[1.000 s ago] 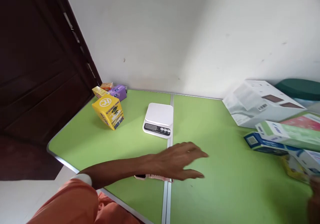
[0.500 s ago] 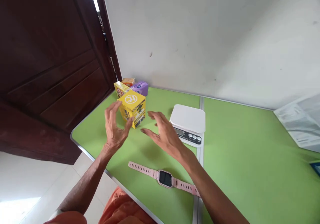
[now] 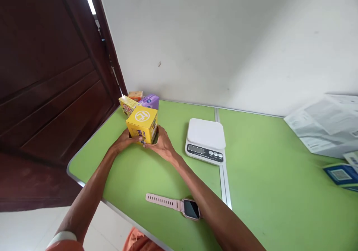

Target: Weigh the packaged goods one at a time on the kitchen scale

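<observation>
A yellow cardboard box (image 3: 142, 121) with a white round logo on top is gripped low down from both sides. My left hand (image 3: 124, 141) is closed on its left side, the thumb across the front face. On the right side, my right hand (image 3: 162, 143) is closed on it, the thumb near the lower front corner. Whether the box's base touches the table is hidden. Just behind it are a smaller yellow pack (image 3: 127, 103), a purple pack (image 3: 150, 101) and an orange box (image 3: 135, 95). A pink smartwatch (image 3: 191, 209) lies nearer me, its right strap covered by my right forearm.
A white kitchen scale (image 3: 206, 135) stands right of my hands on the green table (image 3: 251, 191). Plastic packaging (image 3: 327, 124) and a blue packet (image 3: 339, 173) lie at the far right. A wall runs along the back; a dark door (image 3: 50, 94) is at left.
My hands were apart and open beside the yellow box; now both have closed on it. The box has turned, showing its front face more. The view has shifted a little to the right.
</observation>
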The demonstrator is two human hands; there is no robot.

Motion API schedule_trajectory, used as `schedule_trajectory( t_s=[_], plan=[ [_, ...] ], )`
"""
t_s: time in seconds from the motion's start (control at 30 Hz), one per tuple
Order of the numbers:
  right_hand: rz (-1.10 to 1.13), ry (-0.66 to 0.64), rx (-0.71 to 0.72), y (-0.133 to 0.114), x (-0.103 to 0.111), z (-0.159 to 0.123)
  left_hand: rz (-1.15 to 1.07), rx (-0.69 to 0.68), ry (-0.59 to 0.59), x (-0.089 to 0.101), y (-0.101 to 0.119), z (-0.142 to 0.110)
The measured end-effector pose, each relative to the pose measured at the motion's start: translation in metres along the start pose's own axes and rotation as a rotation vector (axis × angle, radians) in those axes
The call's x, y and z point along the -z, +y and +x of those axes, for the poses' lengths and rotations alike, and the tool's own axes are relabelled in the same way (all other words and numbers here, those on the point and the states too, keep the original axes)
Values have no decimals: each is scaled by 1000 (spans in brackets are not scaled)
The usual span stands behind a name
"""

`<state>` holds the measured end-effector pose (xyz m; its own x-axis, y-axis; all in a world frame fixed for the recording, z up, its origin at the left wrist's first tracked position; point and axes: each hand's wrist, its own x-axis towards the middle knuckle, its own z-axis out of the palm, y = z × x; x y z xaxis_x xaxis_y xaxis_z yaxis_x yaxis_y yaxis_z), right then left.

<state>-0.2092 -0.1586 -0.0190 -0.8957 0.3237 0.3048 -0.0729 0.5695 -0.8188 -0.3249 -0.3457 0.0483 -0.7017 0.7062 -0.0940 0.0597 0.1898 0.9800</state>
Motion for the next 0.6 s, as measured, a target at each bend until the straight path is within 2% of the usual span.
schedule_trajectory(
  t_s=[0.1,0.2,0.3,0.43,0.6],
  plan=[
    [-13,19,-105,-14,9,-4,30,27,-5,-5,3,-1],
    [-39,63,-72,-29,27,-15,31,22,22,-15,9,-9],
    [-52,119,-9,-39,56,-28,21,-20,-12,-32,23,-15],
    [-33,217,25,-42,105,-42,29,-146,-72,-70,51,-7],
    [-21,310,-43,-29,163,-61,-8,-241,-195,-129,72,24]
  ],
)
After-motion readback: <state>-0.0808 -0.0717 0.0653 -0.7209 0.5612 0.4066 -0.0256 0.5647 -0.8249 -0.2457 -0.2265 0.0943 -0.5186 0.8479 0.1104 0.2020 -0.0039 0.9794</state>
